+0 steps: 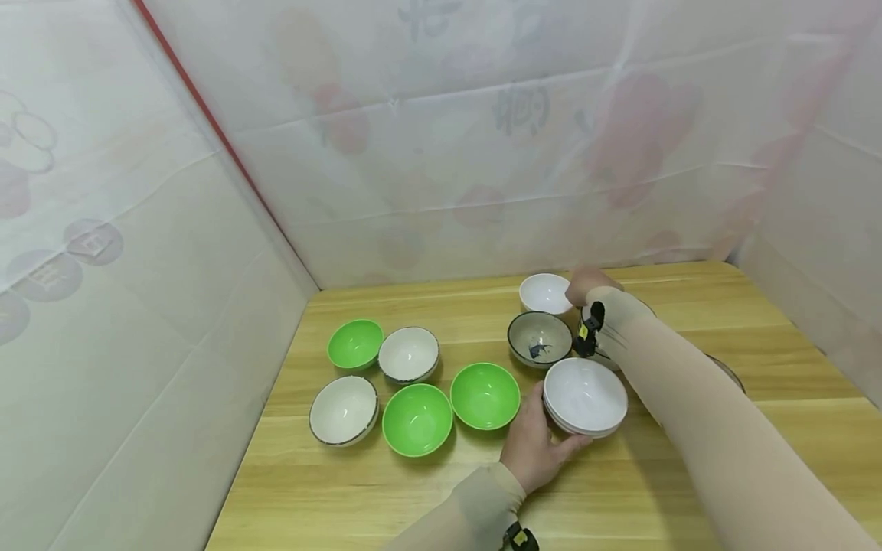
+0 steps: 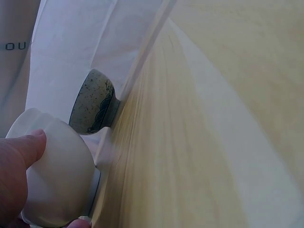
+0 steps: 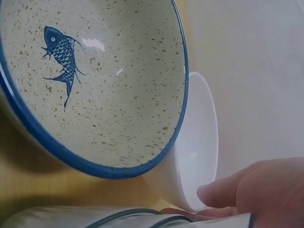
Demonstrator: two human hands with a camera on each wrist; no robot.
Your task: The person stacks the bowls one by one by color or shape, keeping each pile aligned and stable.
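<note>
My left hand (image 1: 537, 444) holds a small stack of white bowls (image 1: 586, 394) by its near left side. In the left wrist view the thumb lies against the outer wall of the white bowls (image 2: 61, 175). Farther back, my right hand (image 1: 591, 282) pinches the rim of a white bowl (image 1: 543, 293); the right wrist view shows the thumb (image 3: 218, 192) inside that rim and fingers outside it. Between the two lies a speckled bowl (image 1: 540, 339) with a dark rim and a blue fish (image 3: 61, 54) painted inside. The right sleeve partly hides more bowls.
Left of the stack are green bowls (image 1: 485, 396) and two white bowls (image 1: 409, 354) with dark rims. Another dark rim (image 1: 728, 373) peeks out beyond the right forearm. Behind the wooden table (image 1: 276, 490) hangs a pale printed sheet (image 1: 441, 191), with more sheeting at both sides.
</note>
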